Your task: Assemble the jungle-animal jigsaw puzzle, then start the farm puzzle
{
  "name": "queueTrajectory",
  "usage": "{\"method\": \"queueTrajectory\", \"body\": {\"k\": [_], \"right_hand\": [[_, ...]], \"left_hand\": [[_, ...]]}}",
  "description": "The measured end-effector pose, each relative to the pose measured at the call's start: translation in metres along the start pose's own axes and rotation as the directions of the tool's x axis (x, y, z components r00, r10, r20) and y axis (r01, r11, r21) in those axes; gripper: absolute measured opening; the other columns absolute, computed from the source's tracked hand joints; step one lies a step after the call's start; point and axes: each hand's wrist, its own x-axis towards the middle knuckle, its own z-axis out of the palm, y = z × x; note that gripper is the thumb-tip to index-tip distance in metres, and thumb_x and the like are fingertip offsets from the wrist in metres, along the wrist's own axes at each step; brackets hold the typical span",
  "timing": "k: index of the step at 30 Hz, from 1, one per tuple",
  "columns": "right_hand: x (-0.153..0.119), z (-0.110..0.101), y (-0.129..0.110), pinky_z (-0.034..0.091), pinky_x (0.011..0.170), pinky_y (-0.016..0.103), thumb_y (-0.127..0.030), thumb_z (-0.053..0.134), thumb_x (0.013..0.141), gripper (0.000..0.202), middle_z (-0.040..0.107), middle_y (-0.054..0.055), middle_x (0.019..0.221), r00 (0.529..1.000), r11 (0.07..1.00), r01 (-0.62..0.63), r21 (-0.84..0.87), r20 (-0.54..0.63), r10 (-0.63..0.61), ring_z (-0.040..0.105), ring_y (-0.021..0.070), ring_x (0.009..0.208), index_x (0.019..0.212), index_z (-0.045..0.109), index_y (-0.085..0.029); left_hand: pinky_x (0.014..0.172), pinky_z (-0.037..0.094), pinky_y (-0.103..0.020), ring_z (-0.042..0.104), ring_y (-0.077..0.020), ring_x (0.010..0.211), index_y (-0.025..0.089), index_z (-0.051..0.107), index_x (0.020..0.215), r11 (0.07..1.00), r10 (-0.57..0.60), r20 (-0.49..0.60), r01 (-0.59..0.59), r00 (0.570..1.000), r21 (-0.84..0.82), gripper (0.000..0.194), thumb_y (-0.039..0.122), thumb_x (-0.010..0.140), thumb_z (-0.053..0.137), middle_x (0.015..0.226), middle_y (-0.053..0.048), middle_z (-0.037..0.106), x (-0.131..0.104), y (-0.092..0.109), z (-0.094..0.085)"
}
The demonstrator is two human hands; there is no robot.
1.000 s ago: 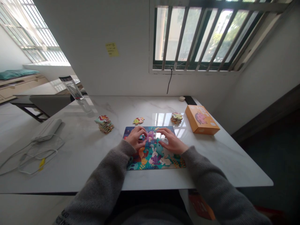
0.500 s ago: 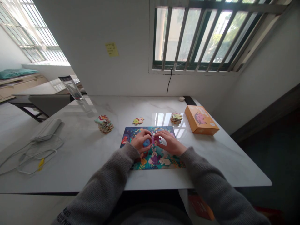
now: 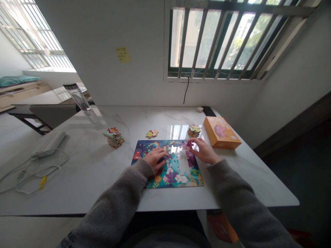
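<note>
1. The puzzle (image 3: 170, 177) lies on the worktop (image 3: 103, 179), gaps showing.
2. Left hand (image 3: 154, 159): over it, fingers slightly apart; light pressure steadies best.
3. Right hand (image 3: 205, 151): at its upper right (whether pinching, I cannot tell); keep fingertips level.

Behind the puzzle (image 3: 152, 182) lie loose pieces (image 3: 151, 134), between two stacks, left (image 3: 114, 137) and right (image 3: 194, 131).

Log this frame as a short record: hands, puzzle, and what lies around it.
left hand: on puzzle, fingers apart
left hand point
right hand: fingertips at puzzle's upper right; grip unclear
right hand point
puzzle: flat, gaps visible
piece stacks: two, beyond puzzle, left and right
box: orange, right of right-hand stack
bottle: upright, far left
</note>
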Motion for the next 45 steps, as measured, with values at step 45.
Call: {"method": "queueTrajectory", "body": {"k": [45], "right_hand": [[0.001,0.031,-0.001,0.050,0.091,0.039,-0.023,0.056,0.096,0.016,0.066,0.010,0.106,0.989,0.989,0.124,-0.084,0.088,-0.117,0.058,0.0245,0.101,0.106,0.069,-0.021]], "left_hand": [[0.104,0.047,-0.051,0.050,-0.0315,0.119,0.019,0.059,0.128,0.960,-0.022,0.133,-0.016,0.991,0.279,0.038,0.034,0.093,0.057,0.134,-0.014,0.054,0.049,0.027,0.046]]}}
